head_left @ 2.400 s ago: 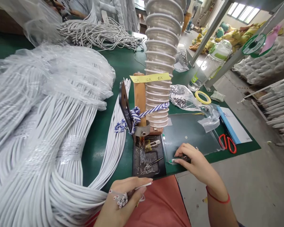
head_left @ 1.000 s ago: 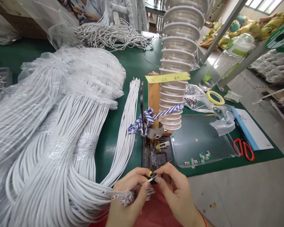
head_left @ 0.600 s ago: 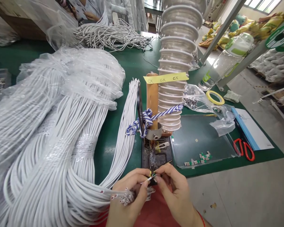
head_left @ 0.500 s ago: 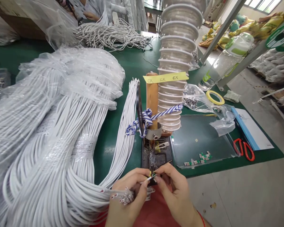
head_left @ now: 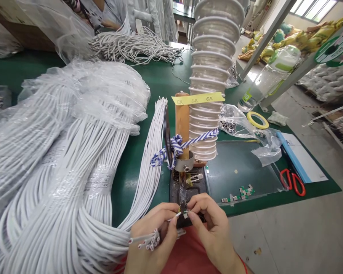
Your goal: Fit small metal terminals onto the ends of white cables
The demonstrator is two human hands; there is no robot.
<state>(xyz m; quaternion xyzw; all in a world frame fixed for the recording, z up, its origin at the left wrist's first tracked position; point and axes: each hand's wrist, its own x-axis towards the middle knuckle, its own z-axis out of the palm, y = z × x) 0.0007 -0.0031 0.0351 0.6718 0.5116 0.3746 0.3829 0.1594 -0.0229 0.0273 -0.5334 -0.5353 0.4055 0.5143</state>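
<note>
My left hand (head_left: 153, 232) is closed around several white cables, whose cut ends (head_left: 150, 240) poke out over its back. Between its thumb and forefinger it pinches one white cable (head_left: 175, 217) near the end. A soldering iron (head_left: 182, 129) with a wooden handle is fixed upright, tip down, and the cable end is close beside that tip. My right hand (head_left: 210, 224) has thumb and fingers pinched just right of the tip; what they hold is too small to name. A small green-and-silver connector piece (head_left: 185, 214) shows between the two hands. Fingers partly hide the contact.
Large bundles of white cable (head_left: 60, 182) cover the left. A ribbed clear duct (head_left: 211, 76) rises behind the iron. To the right are a plate (head_left: 228, 163) with small connectors, red scissors (head_left: 293, 182), yellow tape (head_left: 257, 120) and a bottle (head_left: 270, 78). Another person's arm (head_left: 110, 24) shows behind.
The cable end and the connector piece are now closer under the iron's tip. My right fingers have shifted slightly, and a thin dark point above them no longer shows. The view has moved a little.
</note>
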